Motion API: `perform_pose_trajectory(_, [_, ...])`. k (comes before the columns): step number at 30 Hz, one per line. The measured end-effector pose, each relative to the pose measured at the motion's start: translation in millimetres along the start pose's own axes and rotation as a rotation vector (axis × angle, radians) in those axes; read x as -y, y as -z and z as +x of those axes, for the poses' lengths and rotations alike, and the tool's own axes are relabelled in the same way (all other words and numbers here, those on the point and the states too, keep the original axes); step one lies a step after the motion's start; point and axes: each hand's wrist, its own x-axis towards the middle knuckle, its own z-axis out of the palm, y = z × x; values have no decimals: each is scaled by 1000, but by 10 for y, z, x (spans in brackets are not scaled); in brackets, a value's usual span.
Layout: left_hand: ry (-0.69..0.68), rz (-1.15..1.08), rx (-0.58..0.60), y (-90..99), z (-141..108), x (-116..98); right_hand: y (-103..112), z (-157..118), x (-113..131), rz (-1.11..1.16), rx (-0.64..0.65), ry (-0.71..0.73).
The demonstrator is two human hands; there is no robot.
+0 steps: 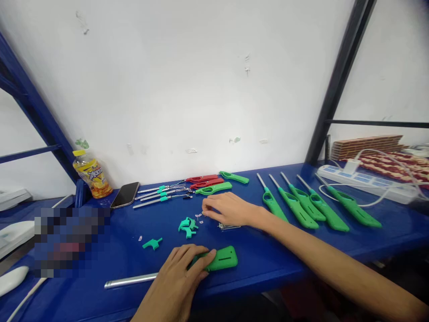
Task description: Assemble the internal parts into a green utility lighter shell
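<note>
One green lighter lies by the front edge of the surface, its long axis roughly along that edge, with the fingers of the left hand closed around its middle. The right hand is farther back, beside the small pale pieces, fingers curled; whether they hold anything cannot be told. Toward the back left corner, a bottle contains some amber liquid.

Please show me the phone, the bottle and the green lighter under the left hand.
Phone [126, 195]: head view, middle of its dark screen.
Bottle [93, 174]: head view, on its label.
Green lighter [224, 264]: head view, on its handle.
</note>
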Motion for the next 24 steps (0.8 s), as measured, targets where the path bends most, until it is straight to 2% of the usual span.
perform_pose_trajectory(8, [1,-8,-14,3,-10,-7,-3,-17,6,-75,-17,-8])
perform_pose_trajectory(14, [19,-11,17,7,6,-12,-15,-4,12,-105,-92,-56])
perform_pose_trajectory(19, [13,-11,16,-3,9,-5,184,-56,55,-93,-211,-110])
perform_pose_trajectory(22, [-4,3,-4,-22,6,7,308,-291,223,-18,-351,-152])
perform_pose_trajectory(24, [-7,11,-10,-28,2,8,296,-526,401,47,-463,-195])
